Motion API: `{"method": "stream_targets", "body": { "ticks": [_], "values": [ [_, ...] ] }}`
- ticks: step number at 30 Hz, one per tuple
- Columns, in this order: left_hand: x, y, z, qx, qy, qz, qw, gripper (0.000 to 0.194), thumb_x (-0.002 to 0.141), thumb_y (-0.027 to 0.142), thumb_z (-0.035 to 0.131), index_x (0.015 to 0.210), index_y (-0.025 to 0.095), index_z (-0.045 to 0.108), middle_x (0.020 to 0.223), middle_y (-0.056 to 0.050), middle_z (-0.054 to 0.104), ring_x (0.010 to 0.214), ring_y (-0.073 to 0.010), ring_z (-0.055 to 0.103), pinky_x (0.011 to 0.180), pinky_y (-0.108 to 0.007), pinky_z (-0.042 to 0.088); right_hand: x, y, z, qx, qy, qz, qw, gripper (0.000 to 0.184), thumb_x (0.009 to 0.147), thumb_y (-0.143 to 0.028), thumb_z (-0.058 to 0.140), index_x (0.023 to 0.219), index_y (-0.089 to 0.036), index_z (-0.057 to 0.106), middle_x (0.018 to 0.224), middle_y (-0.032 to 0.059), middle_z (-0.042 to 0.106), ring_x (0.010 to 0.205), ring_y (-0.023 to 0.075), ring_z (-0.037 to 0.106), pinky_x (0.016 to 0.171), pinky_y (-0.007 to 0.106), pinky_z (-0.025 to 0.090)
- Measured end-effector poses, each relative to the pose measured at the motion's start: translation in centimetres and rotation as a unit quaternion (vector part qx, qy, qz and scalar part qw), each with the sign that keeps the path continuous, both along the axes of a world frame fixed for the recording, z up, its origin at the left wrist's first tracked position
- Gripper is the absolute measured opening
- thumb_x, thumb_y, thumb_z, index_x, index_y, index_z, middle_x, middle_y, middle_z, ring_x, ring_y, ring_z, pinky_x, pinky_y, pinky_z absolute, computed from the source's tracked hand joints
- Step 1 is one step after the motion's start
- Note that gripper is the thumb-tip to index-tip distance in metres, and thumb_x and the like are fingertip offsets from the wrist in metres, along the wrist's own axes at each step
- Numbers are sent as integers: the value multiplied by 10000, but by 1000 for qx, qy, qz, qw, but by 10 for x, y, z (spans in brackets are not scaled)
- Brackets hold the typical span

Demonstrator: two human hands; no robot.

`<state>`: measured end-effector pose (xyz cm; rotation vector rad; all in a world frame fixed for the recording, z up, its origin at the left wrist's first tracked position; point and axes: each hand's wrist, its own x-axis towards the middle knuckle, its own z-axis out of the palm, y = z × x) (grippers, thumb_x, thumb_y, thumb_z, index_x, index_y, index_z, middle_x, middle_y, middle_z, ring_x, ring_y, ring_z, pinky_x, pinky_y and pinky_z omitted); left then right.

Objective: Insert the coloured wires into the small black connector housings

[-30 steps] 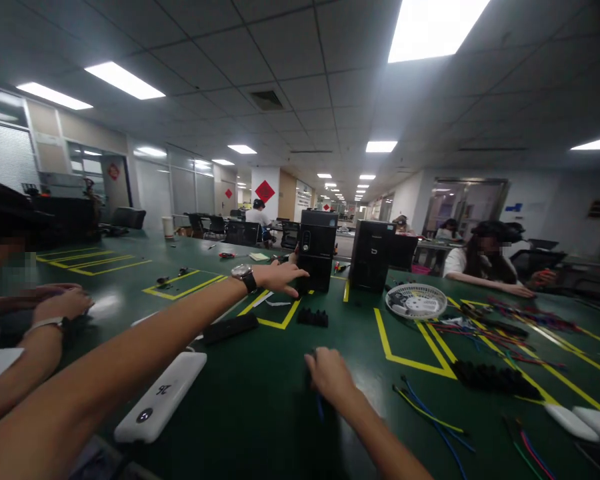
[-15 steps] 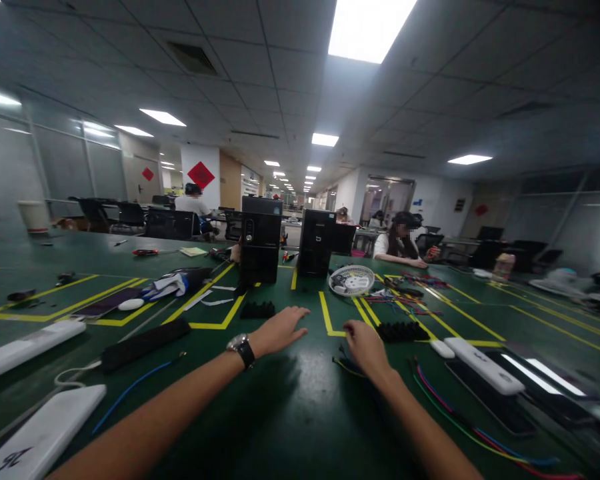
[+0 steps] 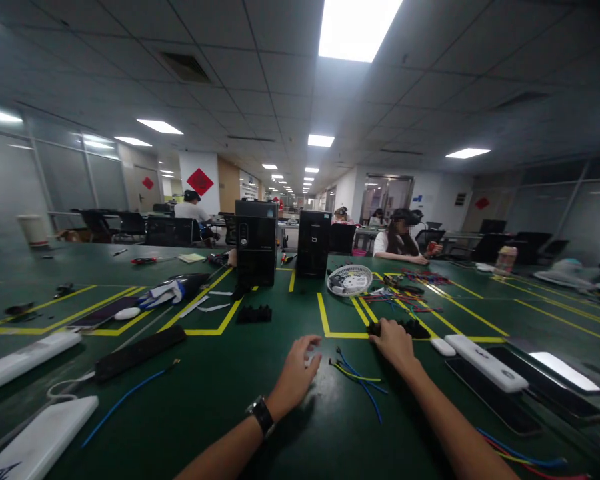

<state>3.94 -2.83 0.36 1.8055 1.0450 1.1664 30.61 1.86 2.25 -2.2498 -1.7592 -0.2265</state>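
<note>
My right hand [image 3: 394,343] has its fingers closed over the left end of a black ridged strip [image 3: 416,329] lying on the green table. The strip's right part shows past the knuckles, while the fingertips are partly hidden. My left hand [image 3: 297,373], with a watch on the wrist, hovers low over the table, fingers loosely curved and apart, nothing in them. Between the hands lie a few short blue and yellow wires [image 3: 361,379]. A second black ridged strip [image 3: 254,314] rests beyond my left hand.
Two black computer towers [image 3: 256,243] stand ahead. A white round basket [image 3: 350,280] and tangled wires [image 3: 420,280] are right of them. White power banks [image 3: 485,363] and a dark phone [image 3: 495,397] lie at right. Another person [image 3: 397,240] sits across the table.
My right hand has moved right and forward, from above the short wires onto the black strip. My left hand has come back nearer to me, its fingers more curled.
</note>
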Motion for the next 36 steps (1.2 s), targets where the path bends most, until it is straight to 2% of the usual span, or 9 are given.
{"method": "stream_targets", "body": {
  "ticks": [2, 5, 8, 11, 15, 18, 21, 28, 36],
  "values": [
    [-3, 5, -3, -140, -127, 14, 982, 354, 851, 382, 496, 1164, 217, 484, 1132, -115, 594, 999, -218, 575, 863, -354, 467, -18, 2, 5, 13, 62, 21, 998, 284, 805, -333, 593, 1024, -153, 613, 995, 120, 617, 914, 223, 590, 770, 297, 388],
    [-9, 14, -3, -290, -303, 13, 908, 432, 876, 476, 437, 1215, 211, 396, 1167, -144, 589, 957, -201, 623, 844, -342, 489, -63, -1, 12, 72, 142, 112, 981, 296, 800, -306, 588, 1044, -140, 607, 1005, 101, 622, 952, 209, 583, 810, 272, 396],
    [-17, 22, 2, -371, -385, 6, 845, 526, 866, 616, 333, 1236, 242, 360, 1168, -150, 591, 940, -231, 646, 798, -409, 519, -117, -13, 17, 129, 193, 264, 936, 369, 797, -324, 607, 1117, -146, 567, 1070, 86, 604, 1009, 196, 555, 878, 274, 393],
    [-23, 28, 5, -390, -417, 19, 821, 503, 881, 619, 280, 1125, 213, 450, 1074, -133, 628, 839, -221, 666, 747, -412, 541, -148, -30, 24, 159, 190, 358, 900, 393, 804, -323, 614, 1158, -171, 539, 1142, 81, 569, 1071, 192, 512, 927, 292, 373],
    [-31, 36, 1, -342, -470, 65, 811, 334, 907, 474, 403, 981, 163, 499, 938, -112, 649, 654, -180, 666, 655, -352, 554, -125, -48, 23, 143, 144, 345, 917, 159, 863, -282, 534, 967, -181, 599, 1002, 72, 590, 1000, 204, 525, 887, 319, 379],
    [-39, 41, -3, -327, -476, 75, 813, 304, 898, 447, 445, 967, 157, 502, 873, -102, 652, 621, -212, 674, 592, -369, 549, -84, -54, 14, 36, 101, 335, 936, 127, 830, -309, 579, 860, -193, 622, 912, 51, 586, 906, 195, 550, 802, 285, 395],
    [-45, 43, -4, -337, -485, 66, 805, 355, 889, 476, 446, 944, 133, 520, 841, -114, 652, 655, -253, 686, 618, -410, 552, -58, -55, 5, -34, 79, 320, 943, 168, 761, -318, 654, 899, -223, 635, 988, 39, 562, 933, 192, 551, 778, 258, 391],
    [-37, 36, -5, -320, -497, 57, 804, 366, 920, 412, 414, 972, 77, 550, 812, -144, 664, 662, -207, 680, 593, -285, 529, -63, -57, 4, -62, 21, 311, 948, 201, 784, -213, 562, 980, -233, 605, 985, 42, 588, 893, 183, 574, 730, 243, 367],
    [-32, 31, -6, -326, -487, 6, 810, 414, 919, 459, 384, 1037, 87, 524, 786, -137, 667, 598, -194, 654, 566, -289, 508, -59, -50, 1, -90, 37, 325, 941, 412, 702, -63, 497, 1061, -233, 604, 937, 45, 626, 838, 174, 586, 688, 234, 350]
  ]
}}
